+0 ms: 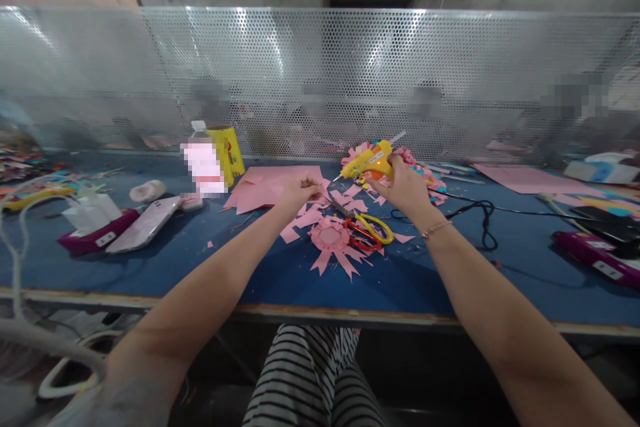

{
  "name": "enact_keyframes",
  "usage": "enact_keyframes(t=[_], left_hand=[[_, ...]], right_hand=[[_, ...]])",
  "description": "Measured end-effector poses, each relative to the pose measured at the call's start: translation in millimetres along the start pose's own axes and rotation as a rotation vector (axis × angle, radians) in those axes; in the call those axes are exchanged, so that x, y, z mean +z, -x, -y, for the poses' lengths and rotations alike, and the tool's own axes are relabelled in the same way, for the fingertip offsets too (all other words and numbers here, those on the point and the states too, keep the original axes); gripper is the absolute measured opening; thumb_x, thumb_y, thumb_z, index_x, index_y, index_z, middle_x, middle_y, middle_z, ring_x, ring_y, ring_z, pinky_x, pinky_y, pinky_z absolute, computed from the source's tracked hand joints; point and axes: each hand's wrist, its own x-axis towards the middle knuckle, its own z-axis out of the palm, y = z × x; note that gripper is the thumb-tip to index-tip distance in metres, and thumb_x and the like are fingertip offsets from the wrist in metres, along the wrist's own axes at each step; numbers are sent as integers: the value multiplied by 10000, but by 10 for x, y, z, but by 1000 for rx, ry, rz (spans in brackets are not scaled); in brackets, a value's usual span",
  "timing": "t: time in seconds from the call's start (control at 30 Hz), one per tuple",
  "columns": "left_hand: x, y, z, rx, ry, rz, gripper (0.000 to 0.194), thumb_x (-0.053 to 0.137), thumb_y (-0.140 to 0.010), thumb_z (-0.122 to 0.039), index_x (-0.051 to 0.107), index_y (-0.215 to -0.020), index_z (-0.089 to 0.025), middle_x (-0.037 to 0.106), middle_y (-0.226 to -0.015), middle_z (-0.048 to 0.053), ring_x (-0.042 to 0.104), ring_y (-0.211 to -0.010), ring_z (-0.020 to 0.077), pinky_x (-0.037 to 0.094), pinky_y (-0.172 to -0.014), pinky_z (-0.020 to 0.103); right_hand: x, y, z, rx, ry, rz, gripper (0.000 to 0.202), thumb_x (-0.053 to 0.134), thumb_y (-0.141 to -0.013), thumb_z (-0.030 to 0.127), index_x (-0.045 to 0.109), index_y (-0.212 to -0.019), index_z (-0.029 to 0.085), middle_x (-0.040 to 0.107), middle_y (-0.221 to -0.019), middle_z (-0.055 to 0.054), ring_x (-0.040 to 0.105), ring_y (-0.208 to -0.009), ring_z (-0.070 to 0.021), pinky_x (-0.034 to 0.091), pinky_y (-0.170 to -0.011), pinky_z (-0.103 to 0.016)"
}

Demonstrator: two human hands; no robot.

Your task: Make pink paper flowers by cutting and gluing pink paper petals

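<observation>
A yellow hot glue gun [367, 161] is in my right hand [406, 185], its nozzle angled down and left. My left hand [306, 188] is closed in a pinch near that nozzle, on what looks like a small strip of pink paper [325, 185]. Below both hands lies a pink paper rosette [330, 235] with forked tails spread toward me. Scissors with red and yellow handles [373, 230] rest against its right side, blades pointing up and left. Pink paper scraps [305, 217] are scattered around it.
Pink sheets [270, 185] lie behind my left hand, with finished-looking rosettes [413, 163] behind the glue gun. A black cord [487, 213] loops rightward. At left are a phone [145, 223] and a purple power strip [100, 233]. A perforated metal screen [300, 67] borders the table's back.
</observation>
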Motion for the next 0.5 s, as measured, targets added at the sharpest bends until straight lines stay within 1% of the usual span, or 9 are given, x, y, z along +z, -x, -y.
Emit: enact_keyframes(t=[0.17, 0.37, 0.5], left_hand=[[4, -10, 7, 9, -4, 2, 84, 577, -607, -111, 500, -626, -138, 538, -526, -26, 523, -504, 62, 434, -577, 217], [39, 52, -65, -26, -2, -26, 99, 588, -626, -127, 490, -643, -136, 546, -524, -24, 528, -468, 69, 453, -553, 238], [40, 49, -55, 0, 27, -19, 141, 622, -607, -149, 491, -653, -127, 569, -540, -10, 557, -512, 78, 472, -580, 241]], right_hand=[[2, 1, 4, 3, -5, 2, 593, 404, -719, 560, 424, -1102, 107, 588, -962, -153, 561, -797, -280, 405, -629, -347], [-8, 0, 12, 9, -3, 11, 601, 401, -719, 563, 415, -1109, 105, 585, -979, -151, 561, -802, -283, 404, -636, -352], [3, 0, 7, 12, 1, 25, 583, 389, -729, 555, 414, -1108, 113, 589, -958, -143, 561, -805, -282, 403, -628, -352]])
